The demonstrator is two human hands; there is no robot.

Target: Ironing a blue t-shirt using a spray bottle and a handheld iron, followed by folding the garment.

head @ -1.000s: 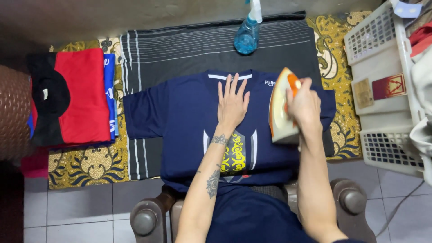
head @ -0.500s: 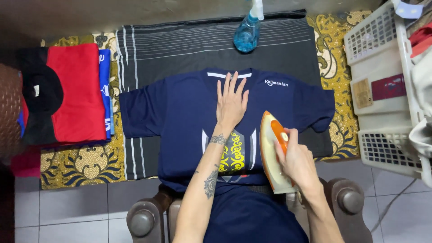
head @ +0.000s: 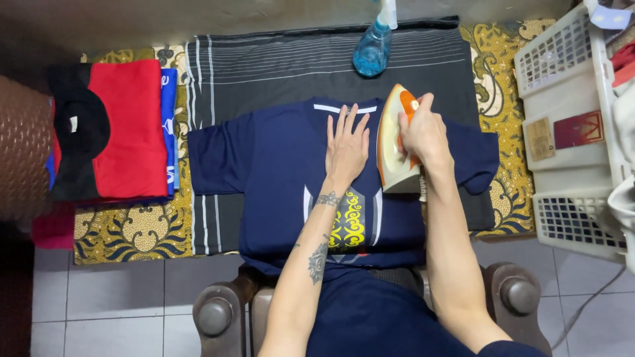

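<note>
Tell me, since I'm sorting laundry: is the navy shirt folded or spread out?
Spread out: the navy shirt lies flat, both sleeves extended, under the left hand and the iron.

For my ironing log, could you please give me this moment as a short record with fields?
left hand: left hand flat on the navy shirt, fingers spread
right hand: right hand gripping the iron
iron: on the shirt's chest
under shirt: striped dark cloth
behind: blue spray bottle
left side: folded clothes
right side: white basket
</note>
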